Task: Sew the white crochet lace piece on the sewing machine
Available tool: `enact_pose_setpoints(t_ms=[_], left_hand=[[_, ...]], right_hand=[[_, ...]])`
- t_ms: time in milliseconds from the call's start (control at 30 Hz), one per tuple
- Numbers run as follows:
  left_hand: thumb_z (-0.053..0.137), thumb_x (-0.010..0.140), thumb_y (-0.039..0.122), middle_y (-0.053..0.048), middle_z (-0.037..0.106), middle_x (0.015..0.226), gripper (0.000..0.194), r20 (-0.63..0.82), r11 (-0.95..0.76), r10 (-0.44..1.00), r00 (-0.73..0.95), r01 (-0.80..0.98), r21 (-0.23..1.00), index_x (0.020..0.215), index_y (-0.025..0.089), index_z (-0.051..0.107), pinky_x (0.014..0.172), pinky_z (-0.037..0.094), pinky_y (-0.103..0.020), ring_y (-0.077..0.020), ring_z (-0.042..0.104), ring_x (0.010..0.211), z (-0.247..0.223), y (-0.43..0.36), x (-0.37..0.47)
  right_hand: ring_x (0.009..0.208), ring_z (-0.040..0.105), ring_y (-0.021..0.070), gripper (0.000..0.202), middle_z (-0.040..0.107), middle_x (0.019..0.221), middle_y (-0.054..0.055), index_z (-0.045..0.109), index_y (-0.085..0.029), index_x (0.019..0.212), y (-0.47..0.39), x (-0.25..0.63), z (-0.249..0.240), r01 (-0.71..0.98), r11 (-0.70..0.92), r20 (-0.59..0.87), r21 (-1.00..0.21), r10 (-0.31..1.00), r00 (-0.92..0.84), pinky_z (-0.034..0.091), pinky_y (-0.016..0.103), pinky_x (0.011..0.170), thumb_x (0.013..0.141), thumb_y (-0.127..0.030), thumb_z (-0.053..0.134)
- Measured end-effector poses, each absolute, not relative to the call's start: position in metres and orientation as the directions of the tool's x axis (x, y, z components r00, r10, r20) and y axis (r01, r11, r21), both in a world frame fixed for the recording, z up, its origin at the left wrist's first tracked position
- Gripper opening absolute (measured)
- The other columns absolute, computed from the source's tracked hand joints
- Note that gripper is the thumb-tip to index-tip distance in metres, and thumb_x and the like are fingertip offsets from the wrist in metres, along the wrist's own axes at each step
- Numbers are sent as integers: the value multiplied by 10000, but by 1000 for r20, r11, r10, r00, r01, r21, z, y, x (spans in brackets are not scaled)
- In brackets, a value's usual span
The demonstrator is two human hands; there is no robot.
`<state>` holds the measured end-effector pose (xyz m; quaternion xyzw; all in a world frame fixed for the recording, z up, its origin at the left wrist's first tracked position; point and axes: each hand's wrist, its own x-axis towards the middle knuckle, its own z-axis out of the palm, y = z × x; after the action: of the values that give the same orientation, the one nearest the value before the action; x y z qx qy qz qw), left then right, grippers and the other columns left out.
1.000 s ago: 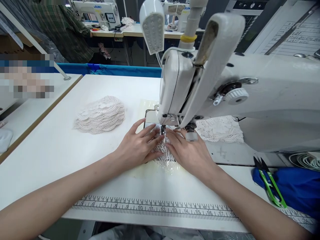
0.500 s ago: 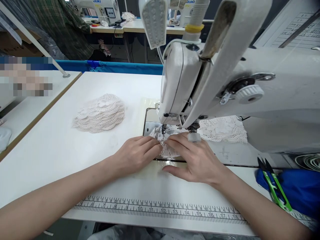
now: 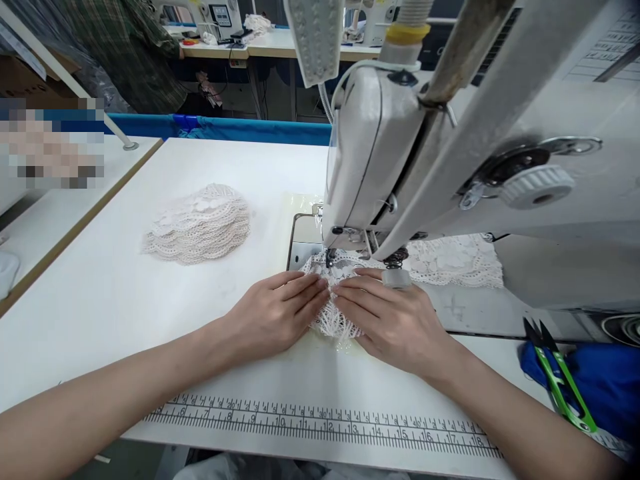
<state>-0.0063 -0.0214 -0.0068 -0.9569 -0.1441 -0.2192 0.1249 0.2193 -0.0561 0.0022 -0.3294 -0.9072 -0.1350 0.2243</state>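
Observation:
A white lace piece [image 3: 334, 320] lies under the presser foot [image 3: 330, 257] of the sewing machine [image 3: 370, 147], its near edge hanging toward me past the needle plate [image 3: 304, 245]. My left hand [image 3: 280, 313] is closed on the lace's left side, fingers together just in front of the foot and thumb hidden. Across from it, my right hand [image 3: 390, 317] holds the right side, fingertips close to the left ones and thumb mostly tucked beneath. More white lace [image 3: 455, 260] lies right of the needle, behind the machine head. A stack of lace pieces [image 3: 200, 223] sits at left.
Green-handled thread snips [image 3: 563, 380] rest on blue cloth [image 3: 607, 380] at the right. A ruler strip [image 3: 325, 427] runs along the table's front edge. A white pole [image 3: 75, 77] stands at the left. Beyond the blue rail [image 3: 260, 131], a person in a plaid garment [image 3: 125, 53] is visible.
The lace's near edge now shows farther toward me between my hands. My right thumb, spread out before, is tucked in by the lace. The view has shifted slightly.

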Motion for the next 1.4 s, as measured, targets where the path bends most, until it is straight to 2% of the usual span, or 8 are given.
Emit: enact_pose_setpoints(t_ms=[200,467,600,733,867,967,1133,1400], left_hand=[[499,934,155,-92,685,1172,266,448,-920,232,863,344,-186,1151,82,633,952,556,-375,-214,652,1094,-7,-20,-5],[491,929,141,-96,687,1169,281,452,-920,264,852,363,-147,1168,91,629,977,541,-396,-215,644,1110,-6,-15,-4],[484,919,130,-105,685,1172,299,451,-917,288,845,379,-123,1181,98,624,972,541,-401,-222,647,1101,-7,-12,-4],[462,900,116,-106,693,1147,310,465,-908,361,808,418,-23,1170,104,613,900,575,-372,-218,651,1071,-8,-10,-2],[435,850,69,-118,683,1080,354,436,-887,433,789,460,49,1163,99,599,771,599,-357,-218,646,987,-7,-7,-1],[446,874,82,-110,681,1031,312,448,-894,400,799,448,0,1130,107,623,715,597,-347,-220,644,943,-5,-7,-1],[468,920,116,-86,700,1065,245,475,-908,299,828,399,-124,1077,131,654,798,587,-338,-205,650,981,-4,-9,-2],[493,895,113,-93,697,1085,248,468,-902,327,821,420,-106,1080,108,659,789,585,-345,-218,653,976,-3,-6,-1]], right_hand=[[816,675,159,361,744,963,39,716,-160,878,-56,218,2,668,739,513,86,542,-666,526,312,781,735,25,442],[801,683,162,355,747,961,38,716,-140,909,-50,219,2,674,726,509,137,533,-676,532,310,730,738,30,456],[836,686,164,362,746,966,42,714,-141,940,-49,218,2,683,716,510,147,537,-673,529,316,773,751,46,468],[807,686,152,307,749,953,30,709,-154,930,-49,218,2,702,690,499,177,552,-668,521,310,789,818,23,486],[772,680,130,321,753,920,2,704,-174,895,-48,218,2,719,670,512,185,559,-653,511,295,800,820,38,476],[766,678,126,296,751,920,-1,706,-165,894,-48,218,1,702,687,530,189,531,-661,511,296,798,819,27,494],[774,673,122,259,748,960,3,708,-170,909,-50,218,2,682,705,519,197,515,-682,514,301,799,838,-6,520],[774,675,126,255,751,929,-5,700,-164,921,-47,220,-2,701,682,536,208,520,-665,511,285,770,828,7,537]])
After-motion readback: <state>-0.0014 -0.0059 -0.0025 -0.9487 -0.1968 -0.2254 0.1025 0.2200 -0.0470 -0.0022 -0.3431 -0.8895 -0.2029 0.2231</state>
